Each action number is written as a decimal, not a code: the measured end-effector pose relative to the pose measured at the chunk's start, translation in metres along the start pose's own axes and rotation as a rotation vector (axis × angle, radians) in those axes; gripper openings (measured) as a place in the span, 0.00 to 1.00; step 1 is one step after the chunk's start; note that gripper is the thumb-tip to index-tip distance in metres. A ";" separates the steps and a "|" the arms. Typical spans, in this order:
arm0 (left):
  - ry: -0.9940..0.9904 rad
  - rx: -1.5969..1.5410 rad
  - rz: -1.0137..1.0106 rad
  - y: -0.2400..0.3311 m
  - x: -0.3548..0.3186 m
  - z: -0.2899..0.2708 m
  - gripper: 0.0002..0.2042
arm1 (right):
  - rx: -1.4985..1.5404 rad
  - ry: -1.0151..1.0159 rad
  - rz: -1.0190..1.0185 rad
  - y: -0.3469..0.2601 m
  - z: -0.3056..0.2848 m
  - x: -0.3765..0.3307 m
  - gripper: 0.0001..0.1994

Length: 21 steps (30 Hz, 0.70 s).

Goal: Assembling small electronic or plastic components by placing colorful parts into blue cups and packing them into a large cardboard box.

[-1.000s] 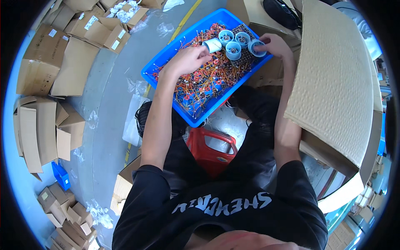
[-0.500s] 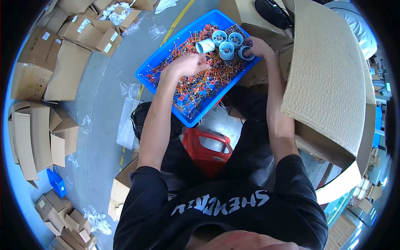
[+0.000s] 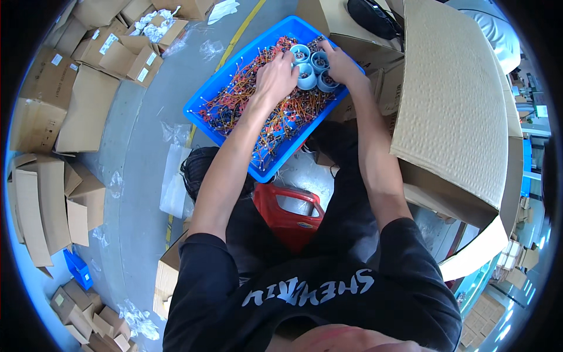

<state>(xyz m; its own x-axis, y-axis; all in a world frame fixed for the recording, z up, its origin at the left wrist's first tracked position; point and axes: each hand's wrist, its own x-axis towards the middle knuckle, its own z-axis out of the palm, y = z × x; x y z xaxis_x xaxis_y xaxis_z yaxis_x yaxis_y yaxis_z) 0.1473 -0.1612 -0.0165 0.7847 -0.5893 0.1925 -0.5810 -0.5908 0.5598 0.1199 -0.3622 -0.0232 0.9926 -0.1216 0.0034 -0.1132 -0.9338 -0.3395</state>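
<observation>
A blue plastic tray (image 3: 233,69) holds a heap of small parts with red, orange and yellow wires (image 3: 237,100). Several pale blue cups stand grouped at its far right, with small dark parts inside, among them a near cup (image 3: 305,81). My left hand (image 3: 275,77) is over the heap beside these cups, fingers curled; whatever is under it is hidden. My right hand (image 3: 345,67) reaches in from the right, its fingers and thumb around the far right cup (image 3: 320,61) and touching the near right cup (image 3: 325,85).
A large open cardboard box (image 3: 454,111) stands close on my right, a black pouch (image 3: 374,19) on another box behind it. Between my legs is a red plastic stool (image 3: 287,214). Opened cartons (image 3: 50,205) and plastic wrap (image 3: 176,182) lie on the left.
My left hand has moved forward and right to the cups, covering where a tipped cup lay. My right hand has shifted left and forward, and the right cups sit closer together.
</observation>
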 end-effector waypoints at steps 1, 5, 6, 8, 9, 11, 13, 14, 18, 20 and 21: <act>0.060 -0.003 0.005 0.001 0.004 0.003 0.15 | -0.003 0.003 0.003 0.001 0.003 -0.002 0.30; -0.011 0.068 -0.002 0.009 0.016 0.018 0.15 | 0.016 0.128 -0.058 -0.002 0.011 -0.018 0.21; -0.015 0.065 0.004 0.008 0.018 0.020 0.15 | -0.012 0.131 -0.052 -0.005 0.012 -0.019 0.18; -0.054 0.034 0.034 -0.002 0.020 0.023 0.16 | -0.068 0.134 -0.042 -0.008 0.014 -0.022 0.13; -0.073 0.019 0.047 -0.007 0.020 0.025 0.16 | -0.069 0.134 -0.037 -0.008 0.013 -0.026 0.13; -0.050 -0.028 0.095 -0.018 0.019 0.030 0.16 | -0.033 0.215 0.005 -0.010 0.014 -0.031 0.11; -0.002 -0.127 0.184 -0.025 0.016 0.033 0.15 | -0.020 0.263 0.027 -0.009 0.015 -0.035 0.10; 0.002 -0.129 0.194 -0.027 0.015 0.034 0.15 | -0.007 0.288 0.032 -0.007 0.016 -0.038 0.09; -0.043 -0.122 0.245 -0.032 0.013 0.031 0.13 | 0.043 0.397 0.053 -0.013 0.004 -0.050 0.06; -0.013 -0.137 0.262 -0.031 0.013 0.031 0.13 | 0.105 0.504 0.072 -0.027 -0.007 -0.065 0.05; -0.008 -0.152 0.276 -0.025 0.014 0.033 0.12 | 0.153 0.556 0.005 -0.039 -0.013 -0.080 0.07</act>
<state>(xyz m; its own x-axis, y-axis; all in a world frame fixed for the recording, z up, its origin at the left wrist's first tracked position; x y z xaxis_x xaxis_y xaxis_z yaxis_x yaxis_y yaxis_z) 0.1658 -0.1729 -0.0542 0.5997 -0.7207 0.3478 -0.7323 -0.3191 0.6016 0.0439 -0.3207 0.0019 0.8146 -0.3235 0.4813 -0.0694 -0.8783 -0.4730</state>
